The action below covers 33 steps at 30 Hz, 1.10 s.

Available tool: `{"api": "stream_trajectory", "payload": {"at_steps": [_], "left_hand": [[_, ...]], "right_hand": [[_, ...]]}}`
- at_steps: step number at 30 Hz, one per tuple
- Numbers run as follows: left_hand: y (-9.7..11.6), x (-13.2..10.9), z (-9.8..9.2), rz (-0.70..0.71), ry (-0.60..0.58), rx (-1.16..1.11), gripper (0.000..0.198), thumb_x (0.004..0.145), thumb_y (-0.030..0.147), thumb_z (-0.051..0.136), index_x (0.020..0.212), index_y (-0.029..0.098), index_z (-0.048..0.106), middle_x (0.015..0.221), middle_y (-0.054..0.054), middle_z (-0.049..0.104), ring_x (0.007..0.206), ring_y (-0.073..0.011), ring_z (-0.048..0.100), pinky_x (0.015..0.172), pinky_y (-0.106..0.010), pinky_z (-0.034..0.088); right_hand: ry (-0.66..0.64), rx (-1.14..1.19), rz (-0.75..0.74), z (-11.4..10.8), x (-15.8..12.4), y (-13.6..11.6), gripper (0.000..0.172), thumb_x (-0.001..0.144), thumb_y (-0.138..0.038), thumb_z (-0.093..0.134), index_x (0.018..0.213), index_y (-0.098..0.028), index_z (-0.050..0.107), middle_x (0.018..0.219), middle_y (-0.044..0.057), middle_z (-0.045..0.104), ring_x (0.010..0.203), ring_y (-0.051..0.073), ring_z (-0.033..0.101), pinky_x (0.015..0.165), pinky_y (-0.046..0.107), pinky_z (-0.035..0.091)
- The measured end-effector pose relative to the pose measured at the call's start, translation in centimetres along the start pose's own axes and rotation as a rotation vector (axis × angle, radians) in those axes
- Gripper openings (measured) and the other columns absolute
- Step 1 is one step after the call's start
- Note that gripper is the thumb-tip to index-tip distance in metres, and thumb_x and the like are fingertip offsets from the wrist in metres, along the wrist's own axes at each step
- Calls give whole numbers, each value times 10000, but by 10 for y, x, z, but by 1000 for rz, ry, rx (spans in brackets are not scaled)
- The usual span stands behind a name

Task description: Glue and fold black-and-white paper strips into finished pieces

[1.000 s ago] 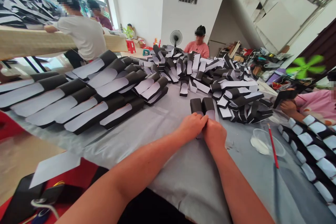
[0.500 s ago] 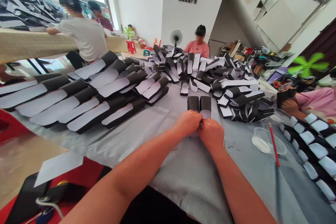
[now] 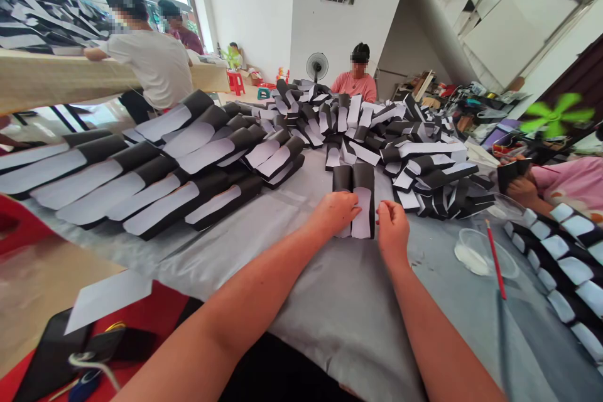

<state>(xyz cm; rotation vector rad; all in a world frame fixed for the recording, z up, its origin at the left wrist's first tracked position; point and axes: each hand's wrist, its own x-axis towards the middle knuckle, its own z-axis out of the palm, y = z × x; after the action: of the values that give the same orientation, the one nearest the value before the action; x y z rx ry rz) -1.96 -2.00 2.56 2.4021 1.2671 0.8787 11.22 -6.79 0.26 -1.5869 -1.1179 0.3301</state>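
Observation:
A black-and-white folded card piece (image 3: 363, 201) lies on the grey cloth-covered table (image 3: 339, 301) in front of me, with a second like piece (image 3: 342, 179) beside it. My left hand (image 3: 335, 212) rests curled on the left edge of these pieces. My right hand (image 3: 391, 230) is just to the right of the card, fingers bent with thumb and fingertips near its edge, holding nothing that I can see.
Rows of the same card pieces (image 3: 155, 169) fill the left; a loose heap (image 3: 391, 132) lies ahead. A clear dish (image 3: 485, 254) and red brush (image 3: 494, 257) are at right. A person's hands (image 3: 518, 188) work at the right; others sit behind.
My hands were pressed together over the card piece; now they have parted, the right one moving right, and the card's white face shows between them.

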Motion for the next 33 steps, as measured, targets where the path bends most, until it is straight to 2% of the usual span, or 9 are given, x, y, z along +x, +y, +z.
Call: {"api": "stream_trajectory", "payload": {"at_steps": [4,9,14,18,23,27,33], "left_hand": [[-4,0,5,29,25,36,180,806,135,527,662,187,622,690,-50,610,688,-192,606,674,-283,414],[-12,-1,9,65,-4,125,165,839,143,472,774,183,618,751,-43,645,699,-172,621,642,-262,406],[-7,-2,3,-101,-21,148,173,898,251,439,1001,209,572,801,-30,676,727,-179,631,630,-262,399],[-5,-1,3,-190,4,25,170,875,220,485,1031,215,553,796,-16,686,765,-181,638,651,-261,407],[-7,1,7,-246,20,-137,259,833,153,533,1080,217,579,810,7,701,789,-148,642,694,-232,432],[-6,1,4,-215,3,-80,249,824,153,527,1036,207,646,894,-20,714,839,-159,644,746,-240,447],[-4,-1,4,-139,-31,-35,270,797,136,507,1000,213,667,898,-21,716,823,-166,648,739,-243,462]], "right_hand": [[-224,269,214,9,1,10,412,809,-550,416,893,-175,565,846,56,638,647,159,582,535,262,451],[-347,564,304,14,-3,13,520,694,-694,538,809,-190,589,713,30,659,597,172,602,486,269,457],[-467,700,376,16,-3,13,518,656,-678,620,834,-192,629,688,30,690,574,175,624,466,265,466],[-459,717,431,15,-2,11,460,697,-629,619,821,-186,635,673,36,694,573,168,634,448,244,461],[-461,706,465,13,-2,9,404,765,-569,584,834,-174,636,682,38,697,557,146,627,448,226,454],[-456,699,477,13,-1,9,384,792,-549,562,845,-176,635,672,33,690,566,146,630,446,222,449],[-459,728,467,15,1,14,387,773,-576,577,834,-197,626,679,23,685,559,146,617,452,234,455]]}}
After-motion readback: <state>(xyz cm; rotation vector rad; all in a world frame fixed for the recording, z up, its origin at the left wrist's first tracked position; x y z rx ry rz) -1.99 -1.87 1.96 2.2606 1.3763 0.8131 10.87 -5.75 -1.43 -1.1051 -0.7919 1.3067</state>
